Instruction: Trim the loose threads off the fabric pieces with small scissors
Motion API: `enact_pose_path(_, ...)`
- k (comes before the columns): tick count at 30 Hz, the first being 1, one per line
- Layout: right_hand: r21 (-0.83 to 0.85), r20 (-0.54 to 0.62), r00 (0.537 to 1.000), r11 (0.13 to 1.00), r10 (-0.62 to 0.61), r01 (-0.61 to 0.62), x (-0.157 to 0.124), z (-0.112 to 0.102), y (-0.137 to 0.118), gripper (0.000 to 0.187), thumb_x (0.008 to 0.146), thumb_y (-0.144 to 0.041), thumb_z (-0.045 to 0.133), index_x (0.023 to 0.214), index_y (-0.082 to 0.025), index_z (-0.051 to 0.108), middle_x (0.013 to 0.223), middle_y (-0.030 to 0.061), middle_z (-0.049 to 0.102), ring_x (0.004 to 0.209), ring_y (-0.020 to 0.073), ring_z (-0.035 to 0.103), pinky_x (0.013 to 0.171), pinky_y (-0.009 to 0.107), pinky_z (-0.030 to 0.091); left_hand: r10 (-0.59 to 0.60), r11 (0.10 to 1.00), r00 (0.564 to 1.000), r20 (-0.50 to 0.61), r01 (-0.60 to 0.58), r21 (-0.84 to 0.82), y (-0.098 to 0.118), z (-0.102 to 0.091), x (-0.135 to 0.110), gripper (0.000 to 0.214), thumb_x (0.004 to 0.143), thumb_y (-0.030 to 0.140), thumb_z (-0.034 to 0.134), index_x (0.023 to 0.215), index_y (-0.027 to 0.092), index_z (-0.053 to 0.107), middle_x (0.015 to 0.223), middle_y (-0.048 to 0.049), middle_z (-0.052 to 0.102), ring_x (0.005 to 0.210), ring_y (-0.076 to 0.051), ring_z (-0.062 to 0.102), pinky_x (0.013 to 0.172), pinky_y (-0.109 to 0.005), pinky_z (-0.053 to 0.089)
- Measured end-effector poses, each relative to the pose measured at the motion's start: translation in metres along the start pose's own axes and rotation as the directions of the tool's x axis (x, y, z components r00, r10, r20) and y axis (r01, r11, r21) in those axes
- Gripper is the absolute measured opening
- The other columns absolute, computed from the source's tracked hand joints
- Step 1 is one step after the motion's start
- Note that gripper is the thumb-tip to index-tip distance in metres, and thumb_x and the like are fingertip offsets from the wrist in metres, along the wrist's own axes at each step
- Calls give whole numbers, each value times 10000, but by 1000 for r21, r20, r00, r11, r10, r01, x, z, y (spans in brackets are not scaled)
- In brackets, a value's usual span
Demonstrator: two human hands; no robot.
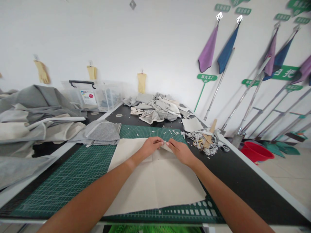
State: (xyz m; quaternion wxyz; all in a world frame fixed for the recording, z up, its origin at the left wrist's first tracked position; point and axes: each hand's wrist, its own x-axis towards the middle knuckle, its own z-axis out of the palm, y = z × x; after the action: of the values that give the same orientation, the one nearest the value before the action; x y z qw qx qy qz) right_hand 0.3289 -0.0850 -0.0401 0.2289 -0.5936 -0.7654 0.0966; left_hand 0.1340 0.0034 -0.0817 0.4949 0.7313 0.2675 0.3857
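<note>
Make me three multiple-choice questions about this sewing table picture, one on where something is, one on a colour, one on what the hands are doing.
1. Where does the cream fabric sheet lie?
A. On the green cutting mat
B. In the red basin
C. On the floor

2. What colour is the basin beside the table?
A. Blue
B. Red
C. Yellow

3. What are the left hand and right hand doing?
A. Both pinching the sheet's far edge
B. Holding scissors
C. Resting apart, off the sheet

Answers:
1 A, the sheet is spread flat over the gridded mat.
2 B, the basin on the floor at the right is red.
3 A, the fingertips of both hands meet on the far edge of the fabric, with no tool in them.
</note>
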Motion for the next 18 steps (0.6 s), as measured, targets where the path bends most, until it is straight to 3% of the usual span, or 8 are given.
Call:
enact_pose_path(7, -39, -4, 1000, 999, 5, -5, 0, 0, 0, 388, 1053, -519, 286, 856, -237, 465, 703, -21, 538, 646, 150, 535, 619, 236, 281, 3, 999, 1000, -9, -3, -33, -1, 1, 0, 259, 829, 386, 663, 898, 153, 753, 825, -45, 716, 758, -158, 623, 675, -244, 490)
enact_pose_path(18, 62, -18, 999, 997, 35, -34, 0, 0, -1, 404, 1034, -560, 299, 852, -241, 468, 704, -31, 524, 661, 156, 524, 615, 237, 295, -23, 999, 998, -59, 21, -38, 0, 6, 1, 241, 809, 380, 670, 883, 162, 741, 842, -49, 720, 750, -161, 627, 697, -253, 500)
